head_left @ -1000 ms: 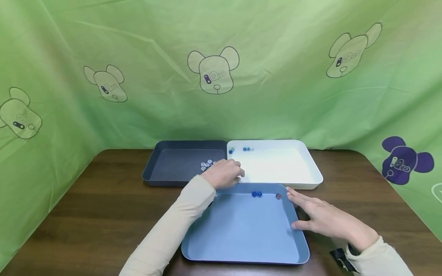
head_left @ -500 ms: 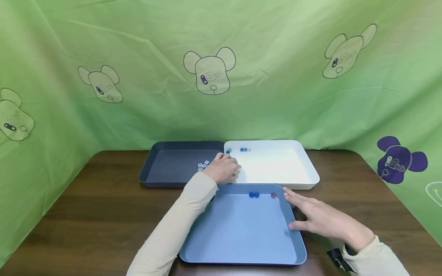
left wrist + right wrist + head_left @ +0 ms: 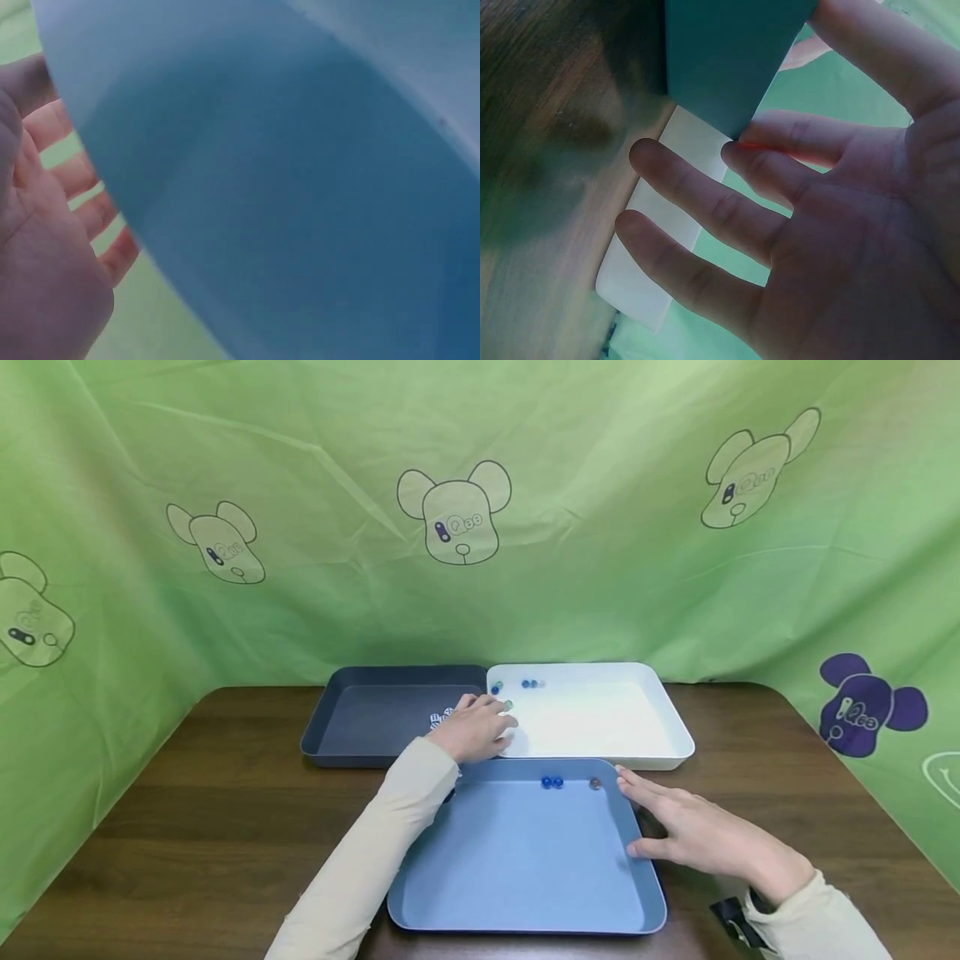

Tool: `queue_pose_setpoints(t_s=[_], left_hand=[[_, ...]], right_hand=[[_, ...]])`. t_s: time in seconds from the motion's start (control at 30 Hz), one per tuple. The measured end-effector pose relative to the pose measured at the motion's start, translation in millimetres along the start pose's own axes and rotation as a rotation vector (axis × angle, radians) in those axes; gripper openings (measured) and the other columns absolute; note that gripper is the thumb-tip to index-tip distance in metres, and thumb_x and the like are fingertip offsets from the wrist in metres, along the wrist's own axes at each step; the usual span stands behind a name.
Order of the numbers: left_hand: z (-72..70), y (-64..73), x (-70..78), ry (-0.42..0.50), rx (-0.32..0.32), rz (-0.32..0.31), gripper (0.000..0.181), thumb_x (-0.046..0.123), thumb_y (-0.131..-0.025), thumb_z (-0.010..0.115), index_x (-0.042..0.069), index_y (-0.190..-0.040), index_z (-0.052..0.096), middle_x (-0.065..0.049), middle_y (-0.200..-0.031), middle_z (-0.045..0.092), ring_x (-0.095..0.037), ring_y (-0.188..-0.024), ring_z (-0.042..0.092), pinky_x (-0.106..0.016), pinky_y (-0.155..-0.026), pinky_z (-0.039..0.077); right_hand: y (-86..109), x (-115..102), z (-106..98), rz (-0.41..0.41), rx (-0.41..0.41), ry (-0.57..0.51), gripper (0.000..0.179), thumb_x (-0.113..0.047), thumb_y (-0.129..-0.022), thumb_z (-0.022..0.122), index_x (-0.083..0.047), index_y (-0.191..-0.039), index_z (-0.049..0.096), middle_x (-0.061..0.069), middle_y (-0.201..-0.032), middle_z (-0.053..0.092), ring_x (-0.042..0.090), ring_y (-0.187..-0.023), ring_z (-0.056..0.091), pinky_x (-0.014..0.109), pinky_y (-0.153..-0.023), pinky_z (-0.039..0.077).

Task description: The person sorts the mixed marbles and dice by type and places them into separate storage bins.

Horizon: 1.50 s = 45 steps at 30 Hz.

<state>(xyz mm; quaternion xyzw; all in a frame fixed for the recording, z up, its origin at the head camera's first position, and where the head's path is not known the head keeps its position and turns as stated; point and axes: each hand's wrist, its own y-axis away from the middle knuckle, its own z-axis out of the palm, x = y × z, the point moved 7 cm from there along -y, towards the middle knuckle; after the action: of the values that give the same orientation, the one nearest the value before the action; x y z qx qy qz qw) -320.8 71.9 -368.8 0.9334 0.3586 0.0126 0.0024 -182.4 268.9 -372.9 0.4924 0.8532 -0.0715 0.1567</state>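
My left hand [image 3: 472,728] is over the left part of the white tray [image 3: 600,718], fingers loosely extended. Just beyond its fingertips lies a greenish clear marble [image 3: 508,704]. In the left wrist view, the left palm and fingers [image 3: 96,216] show beside a blurred blue tray wall [image 3: 285,195]; nothing is seen gripped. My right hand [image 3: 705,831] touches the right rim of the blue tray [image 3: 525,868], its fingers spread and thumb at the side wall. Two blue marbles [image 3: 552,782] and a reddish-brown marble [image 3: 596,783] lie along that tray's far side.
A dark grey tray [image 3: 397,702] adjoins the white tray's left side, with several white dice [image 3: 437,720] partly behind my left hand. More marbles [image 3: 530,684] lie near the white tray's back left. A green printed cloth [image 3: 600,568] hangs behind the wooden table [image 3: 225,827].
My left hand moved forward, then drew back slightly left, its fingers loosening. A greenish marble now shows at its fingertips in the white tray. The right hand stayed at the blue tray's rim.
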Motion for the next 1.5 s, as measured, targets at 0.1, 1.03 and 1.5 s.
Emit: queue_pose_setpoints(t_s=[0.1,1.03,1.5], left_hand=[[-2.1,3.4,3.3,0.012,0.01,0.021,0.031,0.022,-0.105,0.058,0.015,-0.134,0.068,-0.004,-0.139,0.061,-0.024,-0.132,0.051,-0.043,-0.105,0.039],[-20.0,32.5,49.0,-0.137,0.227,0.3,0.018,0.013,-0.1,0.063,0.018,-0.087,0.074,0.006,-0.073,0.061,-0.009,-0.068,0.057,-0.026,-0.061,0.046],[-13.0,28.9,68.3,-0.17,0.155,0.34,0.012,0.017,-0.099,0.067,0.017,-0.102,0.079,0.005,-0.092,0.07,-0.009,-0.078,0.063,-0.023,-0.072,0.052]], right_hand=[[0.2,0,0,0.002,0.003,0.002,0.084,-0.038,-0.088,0.078,0.014,-0.144,0.045,0.033,-0.152,0.038,0.05,-0.131,0.047,0.06,-0.099,0.043],[-2.8,1,3,0.0,0.015,0.01,0.083,-0.038,-0.087,0.079,0.014,-0.144,0.046,0.032,-0.152,0.039,0.052,-0.129,0.048,0.061,-0.098,0.043],[-3.3,1,4,0.006,0.014,0.008,0.083,-0.037,-0.088,0.079,0.014,-0.144,0.045,0.033,-0.152,0.038,0.051,-0.13,0.047,0.06,-0.099,0.043]])
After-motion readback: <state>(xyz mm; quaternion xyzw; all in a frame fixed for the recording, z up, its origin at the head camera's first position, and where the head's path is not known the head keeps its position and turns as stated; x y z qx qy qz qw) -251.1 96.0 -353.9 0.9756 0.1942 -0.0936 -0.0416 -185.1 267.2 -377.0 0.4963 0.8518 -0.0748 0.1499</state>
